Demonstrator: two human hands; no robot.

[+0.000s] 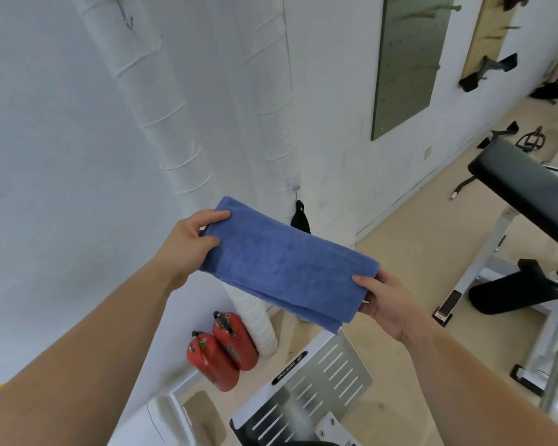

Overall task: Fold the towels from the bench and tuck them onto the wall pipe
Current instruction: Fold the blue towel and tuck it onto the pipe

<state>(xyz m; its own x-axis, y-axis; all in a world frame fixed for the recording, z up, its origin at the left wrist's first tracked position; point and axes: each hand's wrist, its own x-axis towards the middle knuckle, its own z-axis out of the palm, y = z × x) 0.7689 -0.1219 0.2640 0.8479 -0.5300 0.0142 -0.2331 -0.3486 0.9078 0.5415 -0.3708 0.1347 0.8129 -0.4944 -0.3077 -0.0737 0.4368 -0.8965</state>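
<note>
We hold the towel (pixel 287 265) folded into a long band, stretched in mid-air across the centre of the frame. It hangs in front of the white wrapped pipe (pixel 161 101), which runs down the wall from upper left toward the floor. Held by its two short ends, the band lies flat with its layers stacked. We judge that is the point, since a taut band is easy to fold again or slip behind the pipe.

The left hand (pixel 190 243) grips the upper-left end, thumb on top and fingers curled round the edge. The right hand (pixel 387 300) pinches the lower-right end, thumb on top and fingers underneath, near where the loose layered edges show. Both forearms reach forward from the bottom corners. The left is higher and nearer the wall, so the towel slopes down to the right.

The black padded surface (pixel 529 191) sits at the right edge, well apart, and we see no towel on it. No towel shows on the pipe.
</note>
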